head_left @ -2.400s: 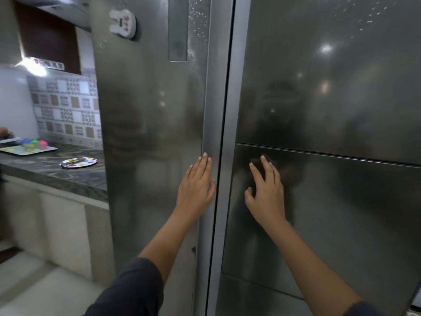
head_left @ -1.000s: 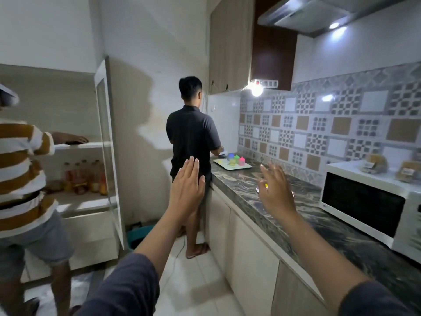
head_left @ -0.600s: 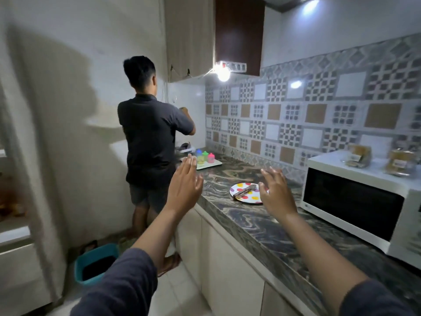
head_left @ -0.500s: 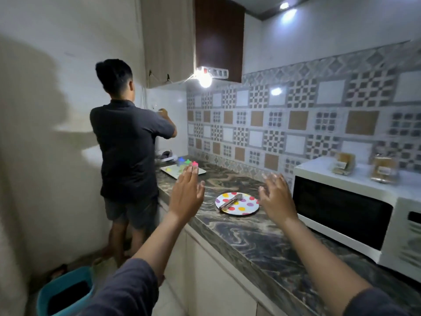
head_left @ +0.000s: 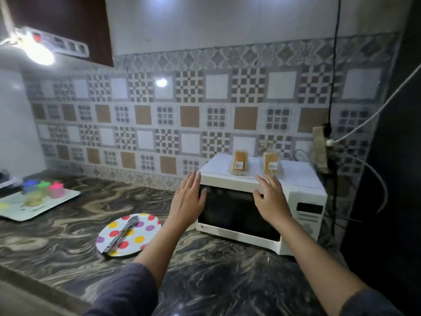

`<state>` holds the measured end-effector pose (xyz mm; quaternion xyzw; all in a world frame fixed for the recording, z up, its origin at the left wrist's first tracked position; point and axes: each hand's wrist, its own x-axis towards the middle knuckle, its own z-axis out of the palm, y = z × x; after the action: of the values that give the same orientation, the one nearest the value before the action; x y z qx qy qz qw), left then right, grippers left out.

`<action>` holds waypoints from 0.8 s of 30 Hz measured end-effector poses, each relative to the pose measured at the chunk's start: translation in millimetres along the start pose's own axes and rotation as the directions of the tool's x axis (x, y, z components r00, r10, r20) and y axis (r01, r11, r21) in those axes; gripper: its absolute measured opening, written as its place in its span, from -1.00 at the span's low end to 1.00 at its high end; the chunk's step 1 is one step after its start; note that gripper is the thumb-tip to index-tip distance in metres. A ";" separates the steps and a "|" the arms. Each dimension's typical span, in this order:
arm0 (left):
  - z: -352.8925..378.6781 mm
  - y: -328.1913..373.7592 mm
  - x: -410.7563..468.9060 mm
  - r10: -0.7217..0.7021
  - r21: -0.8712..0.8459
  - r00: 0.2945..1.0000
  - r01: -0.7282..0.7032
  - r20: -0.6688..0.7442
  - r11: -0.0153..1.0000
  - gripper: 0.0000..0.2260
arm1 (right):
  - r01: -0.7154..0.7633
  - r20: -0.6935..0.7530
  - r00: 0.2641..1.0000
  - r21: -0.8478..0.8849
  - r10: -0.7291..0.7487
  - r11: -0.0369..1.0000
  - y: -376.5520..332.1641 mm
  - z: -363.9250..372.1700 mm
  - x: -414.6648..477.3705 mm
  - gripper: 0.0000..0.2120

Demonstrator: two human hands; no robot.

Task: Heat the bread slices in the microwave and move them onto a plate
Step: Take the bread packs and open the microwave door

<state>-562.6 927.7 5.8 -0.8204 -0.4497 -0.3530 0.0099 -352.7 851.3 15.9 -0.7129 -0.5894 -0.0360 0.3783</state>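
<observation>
Hands: left hand (head_left: 190,199), right hand (head_left: 271,199) empty | bread packs (head_left: 239,163): two | plate (head_left: 128,233): one

Both empty hands, left hand (head_left: 190,199) and right hand (head_left: 272,200), are held spread before the closed microwave (head_left: 303,190); two bread packets (head_left: 238,164) are seen on top.

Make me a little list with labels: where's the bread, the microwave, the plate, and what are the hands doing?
bread: two wrapped packs, bread pack and second bread pack, on top of the microwave
microwave: white microwave on the counter, door shut
plate: polka-dot plate left of the microwave, with tongs lying on it
left hand: left hand open, empty, raised at the door's left edge
right hand: right hand open, empty, in front of the door
tray: tray with small coloured containers, far left
</observation>
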 end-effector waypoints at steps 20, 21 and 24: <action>252.3 150.2 26.9 0.084 -0.591 0.862 0.269 0.500 0.761 -0.76 | -0.169 -0.282 0.948 -0.047 0.150 0.984 183.6 -4.8 42.0 -0.69; 255.1 150.4 26.2 0.062 -0.593 0.868 0.283 0.493 0.754 -0.75 | -0.160 -0.284 0.949 -0.057 0.138 0.985 185.3 -3.5 42.2 -0.70; 261.4 148.8 23.0 0.015 -0.593 0.886 0.297 0.464 0.748 -0.73 | -0.139 -0.272 0.955 -0.067 0.116 0.988 189.2 -5.0 42.6 -0.70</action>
<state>-294.7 943.1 -132.1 -0.7925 -0.3519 -0.2914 -0.4039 -173.6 879.4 -53.4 -0.7535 -0.4838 -0.1325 0.4251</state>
